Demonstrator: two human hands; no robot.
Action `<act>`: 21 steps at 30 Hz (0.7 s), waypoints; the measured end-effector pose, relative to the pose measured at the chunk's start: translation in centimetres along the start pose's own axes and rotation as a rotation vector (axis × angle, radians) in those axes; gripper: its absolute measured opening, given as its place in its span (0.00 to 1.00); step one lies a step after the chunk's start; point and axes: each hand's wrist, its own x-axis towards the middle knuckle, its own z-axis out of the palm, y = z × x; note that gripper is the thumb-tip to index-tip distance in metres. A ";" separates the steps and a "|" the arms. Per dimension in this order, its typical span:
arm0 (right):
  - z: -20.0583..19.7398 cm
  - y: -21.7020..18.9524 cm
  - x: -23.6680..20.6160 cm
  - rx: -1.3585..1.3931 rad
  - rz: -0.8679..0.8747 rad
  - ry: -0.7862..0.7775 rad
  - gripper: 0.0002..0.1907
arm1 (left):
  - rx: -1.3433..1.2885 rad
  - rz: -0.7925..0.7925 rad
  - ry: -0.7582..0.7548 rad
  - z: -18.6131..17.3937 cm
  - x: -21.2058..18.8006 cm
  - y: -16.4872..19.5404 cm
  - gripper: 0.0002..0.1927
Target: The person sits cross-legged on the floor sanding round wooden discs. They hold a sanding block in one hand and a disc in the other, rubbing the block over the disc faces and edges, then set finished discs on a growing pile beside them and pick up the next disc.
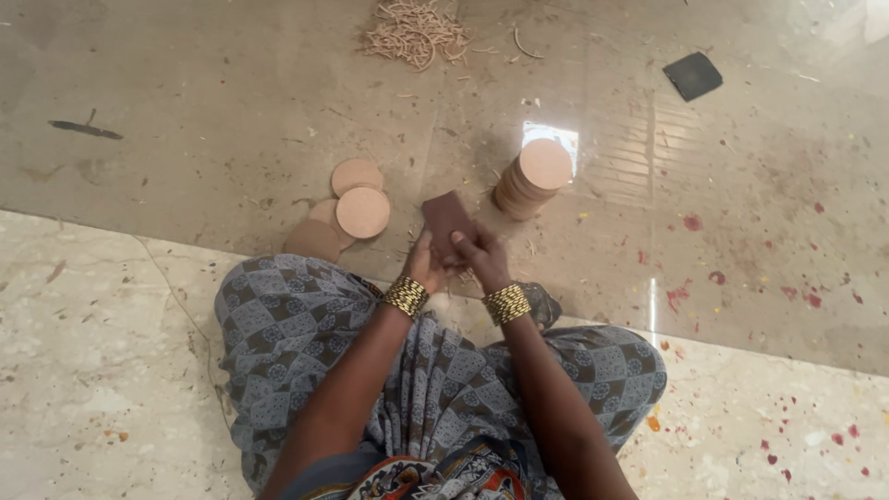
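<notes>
Sandpaper block (446, 222), dark brown, sits clasped between left hand (427, 262) and right hand (482, 260), above the lap, near the stack of wooden discs (532, 179). Steady, even pressure with both grips closed would likely serve best.

A single head-worn view looks steeply down from close above the lap, facing forward over the stone floor (185, 120) beyond the knees
</notes>
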 end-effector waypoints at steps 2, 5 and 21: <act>0.3 0.7 -0.6 0.086 -0.082 -0.063 0.14 | 0.243 0.150 0.087 -0.5 -0.1 0.1 0.26; -0.5 1.1 -0.5 0.389 0.084 0.014 0.12 | 0.456 0.333 0.153 -0.4 -0.7 0.2 0.20; -1.7 -3.6 -1.5 0.403 -0.239 0.129 0.18 | 1.713 0.776 0.084 2.5 -0.4 -0.2 0.20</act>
